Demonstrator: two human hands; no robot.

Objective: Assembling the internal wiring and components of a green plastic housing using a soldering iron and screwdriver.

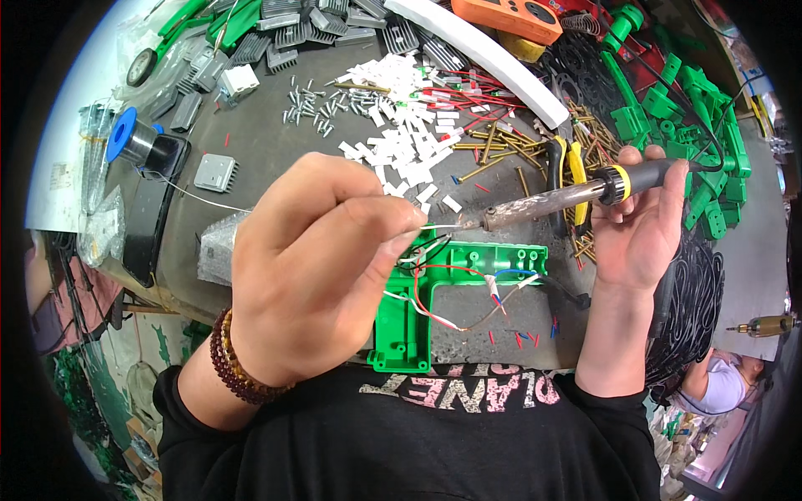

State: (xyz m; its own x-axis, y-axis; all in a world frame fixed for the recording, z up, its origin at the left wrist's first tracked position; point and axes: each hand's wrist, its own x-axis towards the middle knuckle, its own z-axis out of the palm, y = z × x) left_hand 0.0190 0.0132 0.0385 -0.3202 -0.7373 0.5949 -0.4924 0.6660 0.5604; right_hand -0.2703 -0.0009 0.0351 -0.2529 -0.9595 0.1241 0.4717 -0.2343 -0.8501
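My left hand [305, 259] is closed in a pinch on a thin solder wire [196, 194]. The strand runs in from a blue-rimmed spool [125, 138] at the left, and its end shows at the iron's tip. In my right hand [639, 225] is the black handle of a soldering iron [547, 203], its worn metal barrel pointing left. Tip and solder meet just above a green plastic housing half [403, 334]. Red, white, black and blue wires [418, 288] lie in and across that housing; my left fingers partly hide the joint.
White connectors [409, 142], screws [313, 104] and brass bolts [501, 142] lie beyond my hands. Yellow-handled pliers [576, 184] sit near the iron. Green housings [710, 159] and black cables [689, 309] are piled right, finned heat sinks [288, 33] far left. Another person [718, 380] is at the right.
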